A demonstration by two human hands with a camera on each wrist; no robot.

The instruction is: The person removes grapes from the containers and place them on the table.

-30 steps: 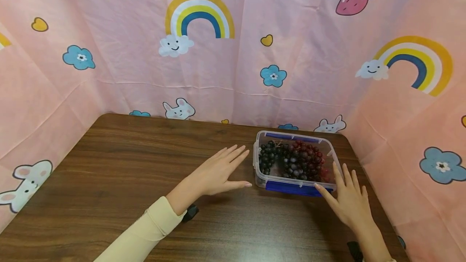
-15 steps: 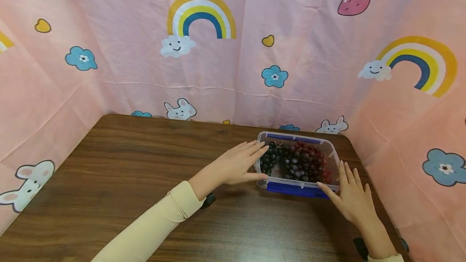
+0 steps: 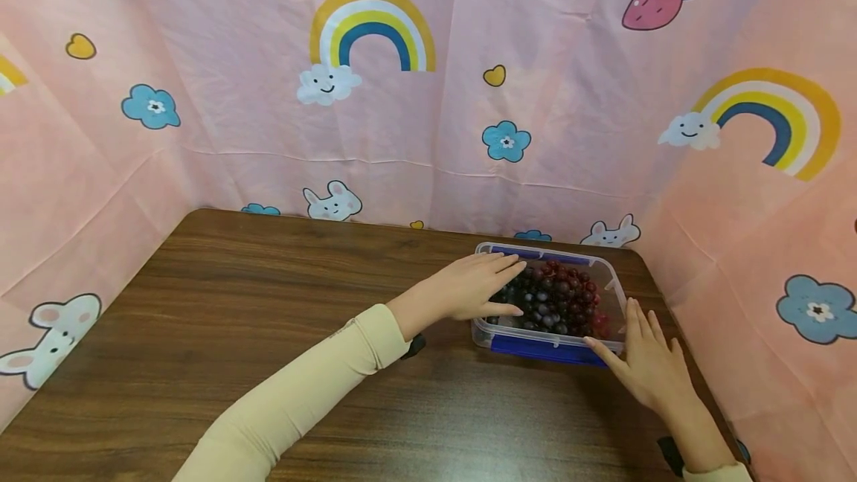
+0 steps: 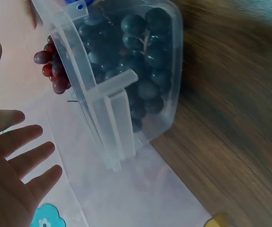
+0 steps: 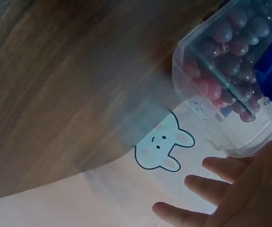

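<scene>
A clear plastic food container [image 3: 480,335] with blue side clips [image 3: 549,349] stands without a lid near the table's back right corner. Dark grapes [image 3: 544,306] fill its middle, and red grapes [image 3: 574,283] lie to the right. My left hand [image 3: 462,290] reaches over the left rim, fingers straight, covering part of the dark grapes. In the left wrist view, its spread fingers stand apart from the red bunch [image 4: 55,68] showing above the rim. My right hand [image 3: 651,372] is at the container's front right corner, thumb by the front rim, fingers extended along the right side.
The brown wooden table [image 3: 281,303] stretches out to the left and front. A pink printed cloth [image 3: 402,117] hangs behind it and along both sides, close to the container. Black straps [image 3: 415,346] show under the wrists.
My left hand has moved right, from beside the container to over its left part. My right hand has shifted slightly towards the corner. The container and grapes stay in place.
</scene>
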